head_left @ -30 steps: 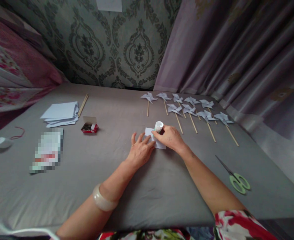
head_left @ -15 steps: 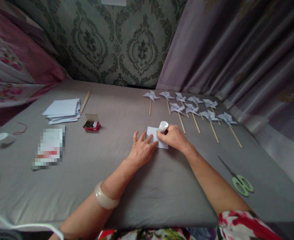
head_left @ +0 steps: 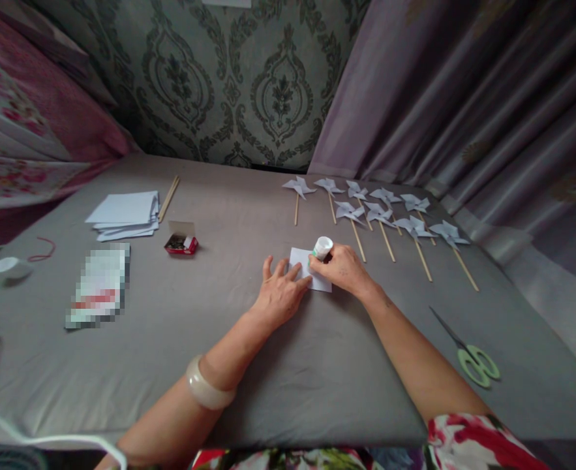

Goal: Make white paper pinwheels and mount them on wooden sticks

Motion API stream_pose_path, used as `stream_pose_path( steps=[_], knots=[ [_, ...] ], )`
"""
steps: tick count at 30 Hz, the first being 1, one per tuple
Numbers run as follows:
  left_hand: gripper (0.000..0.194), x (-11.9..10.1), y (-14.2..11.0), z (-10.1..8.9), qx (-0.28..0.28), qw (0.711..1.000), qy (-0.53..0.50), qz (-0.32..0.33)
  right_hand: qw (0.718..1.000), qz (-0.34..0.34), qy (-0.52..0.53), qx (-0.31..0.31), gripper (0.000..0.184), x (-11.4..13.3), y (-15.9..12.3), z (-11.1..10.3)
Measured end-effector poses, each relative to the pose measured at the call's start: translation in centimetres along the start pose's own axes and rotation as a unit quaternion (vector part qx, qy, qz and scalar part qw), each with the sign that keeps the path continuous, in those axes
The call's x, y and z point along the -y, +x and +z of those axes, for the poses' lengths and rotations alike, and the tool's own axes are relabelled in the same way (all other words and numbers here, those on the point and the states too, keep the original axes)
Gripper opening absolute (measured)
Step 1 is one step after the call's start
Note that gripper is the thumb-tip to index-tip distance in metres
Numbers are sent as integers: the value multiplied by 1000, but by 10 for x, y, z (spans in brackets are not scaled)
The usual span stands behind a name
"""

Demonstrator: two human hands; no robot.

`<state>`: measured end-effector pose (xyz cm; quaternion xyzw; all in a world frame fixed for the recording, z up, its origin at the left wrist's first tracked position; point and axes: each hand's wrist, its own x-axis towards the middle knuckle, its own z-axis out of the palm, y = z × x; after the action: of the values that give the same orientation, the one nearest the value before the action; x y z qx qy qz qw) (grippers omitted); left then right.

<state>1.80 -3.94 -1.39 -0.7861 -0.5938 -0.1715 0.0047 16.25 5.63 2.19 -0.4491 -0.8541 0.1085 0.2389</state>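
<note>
A small square of white paper (head_left: 321,284) lies on the grey cloth in front of me. My left hand (head_left: 282,288) rests on its left side with the fingers spread. In my right hand (head_left: 344,266) is a white glue stick (head_left: 323,247), gripped between thumb and fingers and tilted over the paper. The glue stick's lower end is hidden behind my fingers, so I cannot tell whether it touches the sheet.
Several paper pinwheels (head_left: 350,212) on sticks lie at the back right. Green-handled scissors (head_left: 477,365) lie at the right. Leftward are a paper stack (head_left: 124,209), wooden sticks (head_left: 169,198), a small red box (head_left: 181,245), a blurred packet (head_left: 99,287) and a white cable (head_left: 4,421).
The whole view has shifted slightly. Both hands keep nearly the same place on the paper, and the glue stick is still in my right hand.
</note>
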Motion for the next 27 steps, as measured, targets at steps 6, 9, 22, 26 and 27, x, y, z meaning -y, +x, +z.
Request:
stream_pose_path(
  steps=[6, 9, 22, 26, 27],
  knots=[
    [29, -1, 0, -1, 2, 1000, 14, 0, 998, -38, 47, -10, 15, -5, -5, 3],
    [29, -2, 0, -2, 6, 1000, 19, -1, 998, -31, 50, -3, 15, -7, -6, 0],
    [28, -1, -1, -1, 5, 999, 36, 5, 999, 2, 40, -11, 20, -6, -2, -4],
    [28, 0, -1, 0, -1, 999, 36, 8, 996, 41, 62, -47, 22, -6, -1, -3],
    [29, 0, -2, 0, -2, 999, 38, 10, 996, 46, 64, -49, 22, -6, -2, -2]
  ],
)
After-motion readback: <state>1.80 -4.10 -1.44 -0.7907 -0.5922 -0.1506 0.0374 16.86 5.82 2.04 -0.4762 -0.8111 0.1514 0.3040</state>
